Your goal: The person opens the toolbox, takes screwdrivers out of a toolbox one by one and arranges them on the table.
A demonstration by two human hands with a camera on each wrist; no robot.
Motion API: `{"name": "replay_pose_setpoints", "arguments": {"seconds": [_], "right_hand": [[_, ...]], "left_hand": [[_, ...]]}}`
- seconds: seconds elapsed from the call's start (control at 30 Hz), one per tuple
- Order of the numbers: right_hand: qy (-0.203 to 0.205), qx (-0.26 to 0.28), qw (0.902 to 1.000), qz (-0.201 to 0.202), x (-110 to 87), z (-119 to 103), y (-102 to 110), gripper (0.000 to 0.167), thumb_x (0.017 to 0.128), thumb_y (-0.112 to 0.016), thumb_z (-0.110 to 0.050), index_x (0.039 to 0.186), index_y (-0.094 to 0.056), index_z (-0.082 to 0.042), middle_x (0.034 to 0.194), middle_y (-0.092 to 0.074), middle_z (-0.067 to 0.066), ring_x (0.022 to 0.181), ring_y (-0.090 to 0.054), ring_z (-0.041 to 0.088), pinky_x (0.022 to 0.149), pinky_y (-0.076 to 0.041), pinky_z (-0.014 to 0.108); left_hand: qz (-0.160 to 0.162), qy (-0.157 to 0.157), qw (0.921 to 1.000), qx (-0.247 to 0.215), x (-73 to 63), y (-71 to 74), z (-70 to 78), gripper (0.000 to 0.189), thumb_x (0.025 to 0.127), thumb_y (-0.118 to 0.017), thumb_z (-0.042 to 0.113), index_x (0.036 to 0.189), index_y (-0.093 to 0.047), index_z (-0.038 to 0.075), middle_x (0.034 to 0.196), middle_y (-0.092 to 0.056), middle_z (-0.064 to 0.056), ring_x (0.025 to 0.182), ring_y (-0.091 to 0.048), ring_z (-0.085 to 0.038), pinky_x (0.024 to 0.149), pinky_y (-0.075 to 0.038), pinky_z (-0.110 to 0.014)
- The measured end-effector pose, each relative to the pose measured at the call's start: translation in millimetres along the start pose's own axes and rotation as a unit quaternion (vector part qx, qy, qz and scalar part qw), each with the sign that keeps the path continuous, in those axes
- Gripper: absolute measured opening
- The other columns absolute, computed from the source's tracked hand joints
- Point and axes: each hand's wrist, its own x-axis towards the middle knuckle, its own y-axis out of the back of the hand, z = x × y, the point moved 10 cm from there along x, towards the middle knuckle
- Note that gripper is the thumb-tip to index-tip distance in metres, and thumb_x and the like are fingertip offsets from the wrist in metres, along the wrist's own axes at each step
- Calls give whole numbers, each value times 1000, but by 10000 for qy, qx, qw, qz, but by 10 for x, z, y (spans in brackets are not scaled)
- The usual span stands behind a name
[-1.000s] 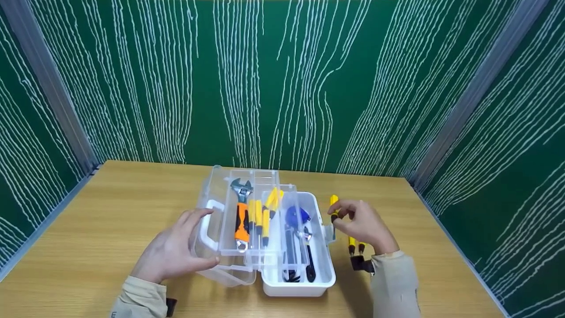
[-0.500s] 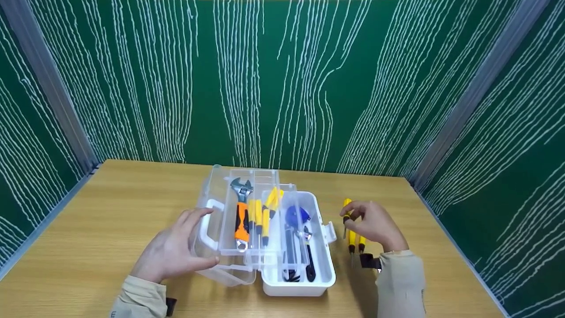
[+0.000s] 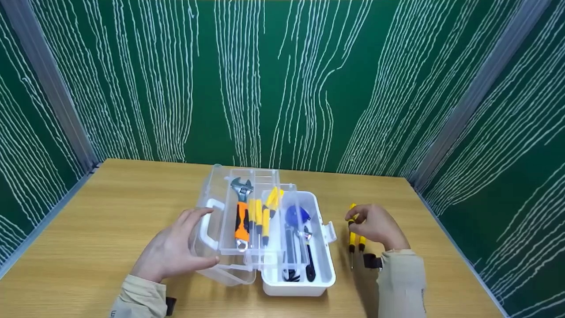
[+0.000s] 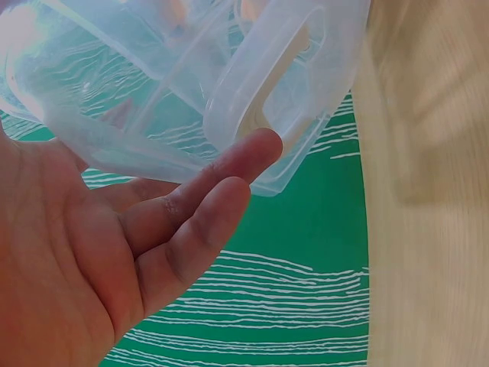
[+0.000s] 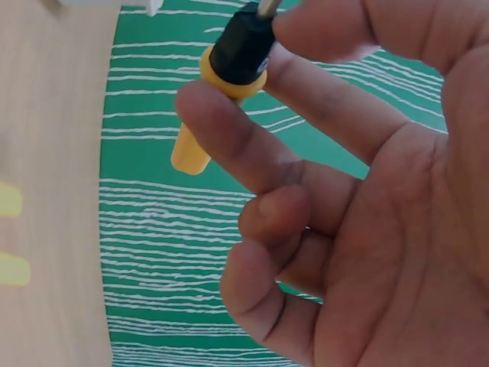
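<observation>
My right hand (image 3: 377, 227) pinches a yellow-and-black screwdriver (image 5: 243, 57) between thumb and fingers, to the right of the toolbox. In the head view, most of that screwdriver is behind the fingers. Two more yellow-handled screwdrivers (image 3: 352, 242) lie on the table just below this hand. At the box's left side, my left hand (image 3: 170, 249) rests against the clear lid (image 4: 145, 149) with fingers extended near the white handle (image 3: 206, 224). The white toolbox (image 3: 300, 289) stands open, its clear trays spread to the left.
An adjustable wrench (image 3: 242, 216) with an orange handle lies in the clear tray, beside several yellow-handled tools (image 3: 258, 214). Inside the white base are a blue round tool (image 3: 296, 216) and a black-handled tool (image 3: 310, 265). A latch (image 3: 329, 232) juts from the base's right side.
My right hand has moved right and lower with the screwdriver, away from the latch to above the two screwdrivers on the table. The latch has swung outward. My left hand stays put.
</observation>
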Motion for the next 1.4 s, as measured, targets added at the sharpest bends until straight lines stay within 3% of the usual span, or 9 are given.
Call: {"name": "replay_pose_setpoints", "arguments": {"seconds": [0.43,0.63,0.83,1.4], "right_hand": [[-253,-70,9988,-414,141,240,-248,22,77,-72,-13,99,-72,-15,94,-64,6,77,-57,21,64,-50,29],[-238,144,9983,-509,202,317,-356,22,76,-72,-11,98,-72,-13,90,-64,8,73,-58,21,59,-49,29],[-333,254,9973,-602,253,397,-469,19,77,-73,-12,96,-73,-16,89,-66,6,73,-60,22,62,-52,32],[-604,143,9931,-993,285,460,-662,20,75,-74,-6,92,-74,-17,82,-67,3,71,-60,20,59,-49,28]], "left_hand": [[-75,65,10000,-1,3,-11,0,101,55,-81,64,141,-34,39,139,-44,5,100,-58,-25,87,-52,-53],[3,-93,10000,30,1,3,22,99,56,-81,64,141,-35,38,138,-45,5,98,-58,-24,85,-53,-48],[-57,-41,10000,10,0,-5,5,99,57,-81,64,141,-35,37,139,-44,5,100,-57,-24,88,-52,-52],[-111,59,9999,-45,9,-20,-9,101,56,-81,64,142,-34,38,141,-42,5,102,-57,-25,88,-52,-54]]}}
